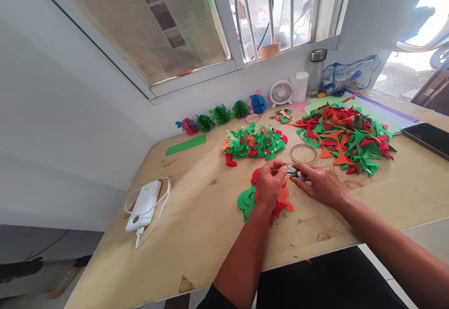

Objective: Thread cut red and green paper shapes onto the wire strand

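My left hand (271, 185) is closed in a pinch over a small heap of paper pieces. What its fingertips hold is too small to make out. My right hand (321, 183) grips a small pliers-like tool (293, 173) with dark handles, its metal end touching or almost touching the left fingertips. Beneath the left hand lie green paper pieces (246, 201) with rounded edges and red and orange ones (283, 200). Just beyond the hands, a roll of narrow tape or ring (303, 153) rests flat on the wooden table (199, 225).
Behind the hands sits a pile of green and red paper shapes (256, 141); a larger pile of scraps (345, 136) is to its right. Paper ornaments (221, 114), a fan (281, 93) and a bottle (317, 73) line the wall. A power bank (143, 205) lies left, a phone (430, 138) right.
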`<state>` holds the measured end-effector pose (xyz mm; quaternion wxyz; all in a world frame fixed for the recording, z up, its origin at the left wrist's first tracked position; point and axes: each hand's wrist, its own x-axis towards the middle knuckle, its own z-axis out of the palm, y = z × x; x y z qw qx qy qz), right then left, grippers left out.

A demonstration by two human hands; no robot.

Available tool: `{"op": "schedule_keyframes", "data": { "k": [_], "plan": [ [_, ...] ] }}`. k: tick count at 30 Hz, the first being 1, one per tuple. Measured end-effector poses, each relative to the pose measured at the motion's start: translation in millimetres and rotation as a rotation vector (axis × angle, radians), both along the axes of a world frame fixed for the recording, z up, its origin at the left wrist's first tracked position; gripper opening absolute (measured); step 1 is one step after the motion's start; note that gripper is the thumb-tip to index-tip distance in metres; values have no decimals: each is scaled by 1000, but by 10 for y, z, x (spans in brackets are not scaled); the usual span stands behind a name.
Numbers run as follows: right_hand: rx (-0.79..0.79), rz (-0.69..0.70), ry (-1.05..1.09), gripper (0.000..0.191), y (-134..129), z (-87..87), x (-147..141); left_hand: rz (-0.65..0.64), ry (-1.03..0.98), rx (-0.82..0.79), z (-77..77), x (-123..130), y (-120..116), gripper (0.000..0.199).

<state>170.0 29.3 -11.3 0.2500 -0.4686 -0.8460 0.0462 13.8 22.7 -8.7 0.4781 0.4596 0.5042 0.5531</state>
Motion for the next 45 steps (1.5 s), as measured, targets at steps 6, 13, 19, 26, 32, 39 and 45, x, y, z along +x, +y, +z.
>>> {"op": "schedule_keyframes", "data": {
  "k": [6, 13, 19, 26, 32, 39, 45],
  "plan": [
    [5, 3, 29, 29, -1, -8, -8, 34, -177, -32, -21, 61, 1, 16],
    [-25, 6, -10, 32, 4, -6, 2, 77, -186, 31, 74, -22, 12, 17],
    [-20, 12, -19, 31, 8, -19, 4, -33, 162, 103, 81, -67, -34, 40],
    [-52, 11, -53, 29, 13, -20, 3, 8, 394, 256, 40, -48, -44, 42],
    [-63, -8, -80, 27, 8, -14, 0, 15, 486, 316, 18, -38, -66, 43],
    [-82, -91, -116, 28, 20, -11, 3, 152, 316, 276, 54, -64, -40, 44],
    [-79, -390, -172, 31, 91, 0, 81, 209, 174, 216, 40, -82, 12, 43]
  ]
}}
